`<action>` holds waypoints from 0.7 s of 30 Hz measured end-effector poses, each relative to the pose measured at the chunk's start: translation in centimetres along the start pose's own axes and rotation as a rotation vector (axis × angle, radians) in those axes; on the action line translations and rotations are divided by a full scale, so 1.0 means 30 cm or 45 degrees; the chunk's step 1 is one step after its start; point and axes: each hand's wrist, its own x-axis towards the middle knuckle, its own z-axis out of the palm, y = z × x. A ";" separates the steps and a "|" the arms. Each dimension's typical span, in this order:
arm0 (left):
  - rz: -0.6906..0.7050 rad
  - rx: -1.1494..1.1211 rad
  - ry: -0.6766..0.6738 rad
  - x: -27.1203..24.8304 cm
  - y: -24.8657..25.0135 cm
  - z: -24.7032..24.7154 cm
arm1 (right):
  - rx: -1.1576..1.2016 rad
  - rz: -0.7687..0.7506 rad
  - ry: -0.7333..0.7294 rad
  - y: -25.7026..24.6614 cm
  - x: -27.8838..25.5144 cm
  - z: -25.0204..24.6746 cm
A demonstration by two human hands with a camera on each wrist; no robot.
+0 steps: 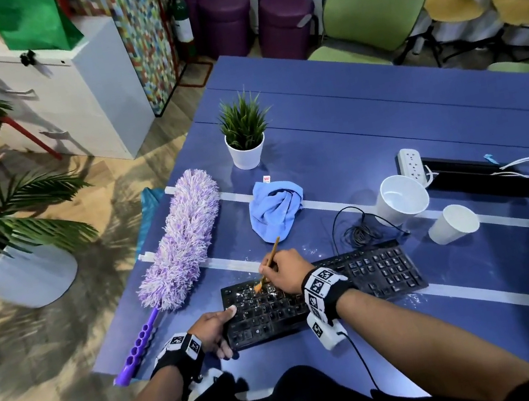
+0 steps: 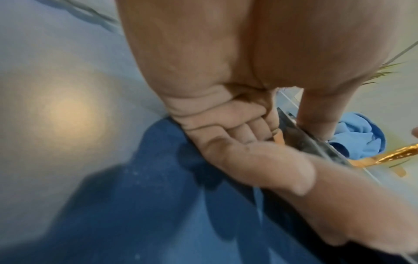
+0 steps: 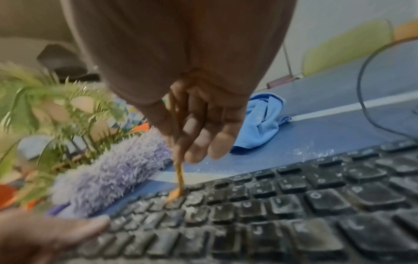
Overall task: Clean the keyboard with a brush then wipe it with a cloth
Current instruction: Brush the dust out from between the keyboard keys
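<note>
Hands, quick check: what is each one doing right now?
Left hand: grips the keyboard at its left end.
Right hand: holds the brush, bristles on the keys.

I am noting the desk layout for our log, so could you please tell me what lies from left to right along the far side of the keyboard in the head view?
Fluffy purple duster → crumpled light blue cloth → coiled black cable → large white paper cup → smaller white paper cup.

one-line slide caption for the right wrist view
Right hand holds a brush on the dusty keyboard.
</note>
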 end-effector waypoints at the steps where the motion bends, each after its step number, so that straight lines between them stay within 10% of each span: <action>1: -0.003 -0.010 0.004 -0.001 0.003 -0.001 | 0.007 0.010 0.032 0.006 0.007 -0.002; 21: 0.139 -0.077 0.061 0.025 -0.045 -0.007 | -0.055 -0.039 -0.103 -0.070 0.026 0.022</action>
